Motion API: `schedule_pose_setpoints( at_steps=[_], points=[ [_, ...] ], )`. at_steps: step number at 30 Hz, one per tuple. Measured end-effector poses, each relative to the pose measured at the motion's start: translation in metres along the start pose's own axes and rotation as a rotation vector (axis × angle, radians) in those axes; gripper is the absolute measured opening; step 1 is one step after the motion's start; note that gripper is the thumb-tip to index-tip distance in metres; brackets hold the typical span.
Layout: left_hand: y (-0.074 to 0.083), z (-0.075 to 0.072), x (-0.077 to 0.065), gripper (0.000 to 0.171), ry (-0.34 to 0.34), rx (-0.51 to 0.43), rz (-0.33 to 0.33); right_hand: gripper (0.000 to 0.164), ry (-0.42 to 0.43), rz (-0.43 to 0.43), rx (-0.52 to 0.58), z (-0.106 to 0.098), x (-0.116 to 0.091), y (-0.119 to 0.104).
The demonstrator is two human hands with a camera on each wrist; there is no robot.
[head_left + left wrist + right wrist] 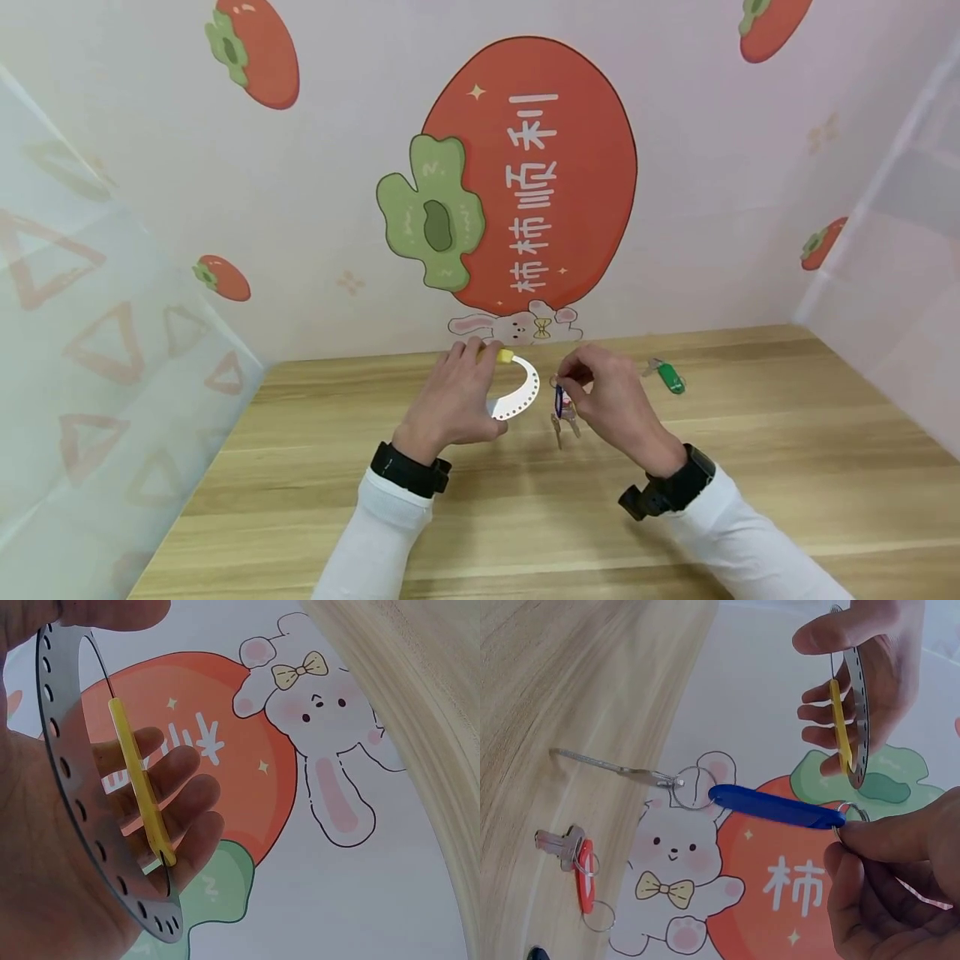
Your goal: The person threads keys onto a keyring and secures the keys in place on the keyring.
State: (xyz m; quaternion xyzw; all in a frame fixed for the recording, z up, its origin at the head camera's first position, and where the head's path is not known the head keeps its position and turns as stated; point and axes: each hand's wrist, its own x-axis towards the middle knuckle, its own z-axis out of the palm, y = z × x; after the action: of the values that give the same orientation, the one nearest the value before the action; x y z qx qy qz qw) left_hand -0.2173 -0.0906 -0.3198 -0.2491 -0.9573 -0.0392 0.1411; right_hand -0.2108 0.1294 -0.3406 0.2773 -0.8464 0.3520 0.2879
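Note:
My left hand point(456, 400) holds a large key ring made of a flat, crescent-shaped metal plate point(69, 769) with a row of holes and a yellow grip point(139, 780). The thumb is at one end of the plate, and the fingers curve behind the yellow grip. To its right, my right hand point(615, 404) pinches the small wire ring of a blue key tag point(776, 808) between thumb and forefinger. From the tag's other end hangs a key point(622, 769). A red key tag point(586, 877) with a key point(561, 846) shows beyond it, against the wooden tabletop.
A green key tag point(671, 377) with a key lies on the wooden table point(315, 467), right of my right hand. Behind the table stands a pale wall covering point(705, 208) printed with persimmons and a rabbit. Black straps point(408, 471) are on both wrists.

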Motion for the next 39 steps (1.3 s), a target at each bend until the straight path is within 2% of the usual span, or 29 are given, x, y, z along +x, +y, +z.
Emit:
schedule_pose_setpoints(
  at_steps=[6,14,25,39],
  points=[
    [0.0001,-0.0025,0.0009,0.092,0.013,0.006,-0.008,0.016,0.007,-0.012,0.010,0.0000,0.0034,-0.0029],
    [0.0009,-0.0035,0.0003,0.093,-0.004,0.013,-0.017,0.014,0.008,-0.020,0.000,0.0014,0.0034,-0.0035],
    [0.0027,-0.0036,0.0004,0.093,-0.015,0.013,-0.011,0.016,0.002,0.014,-0.002,0.0026,0.0009,-0.0019],
    [0.0045,-0.0032,-0.0002,0.093,-0.021,-0.007,-0.008,0.016,0.052,0.014,-0.009,0.0034,0.0002,-0.0009]
  ],
)
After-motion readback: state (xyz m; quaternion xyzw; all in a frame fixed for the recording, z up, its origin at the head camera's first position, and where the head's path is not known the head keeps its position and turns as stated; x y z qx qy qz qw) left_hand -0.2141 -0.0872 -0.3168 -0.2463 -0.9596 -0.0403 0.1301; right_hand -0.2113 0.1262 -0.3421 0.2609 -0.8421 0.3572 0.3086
